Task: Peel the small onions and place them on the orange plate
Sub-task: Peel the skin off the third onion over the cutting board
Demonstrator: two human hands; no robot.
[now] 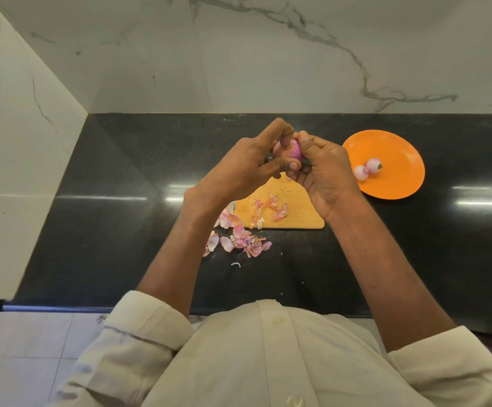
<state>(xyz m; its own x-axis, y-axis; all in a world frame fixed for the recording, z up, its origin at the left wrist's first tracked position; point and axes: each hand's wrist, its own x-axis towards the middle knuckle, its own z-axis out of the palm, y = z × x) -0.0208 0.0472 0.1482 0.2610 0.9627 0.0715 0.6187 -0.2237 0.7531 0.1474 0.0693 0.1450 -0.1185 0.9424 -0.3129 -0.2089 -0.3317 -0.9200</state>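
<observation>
Closest to me, a loose heap of thin, papery pink onion skins [240, 240] lies on the glossy black stone worktop [106, 230], curled and flaky, some spilling onto the pale wooden chopping board [300, 212] just beyond. That pile tells me a fair bit of peeling is already done. Above the board, my left hand [247, 168] and right hand [324, 174] both curl round one small, smooth, pink-purple round onion [290, 149], fingers pinching at it, a scrap of dry brown skin at its top. I'd say this one is nearly bare but not finished. Further off to my right, the flat round orange plate [400, 160] carries two peeled small pale-pink onions [368, 169], shiny and touching each other. I can't see any unpeeled ones waiting.
</observation>
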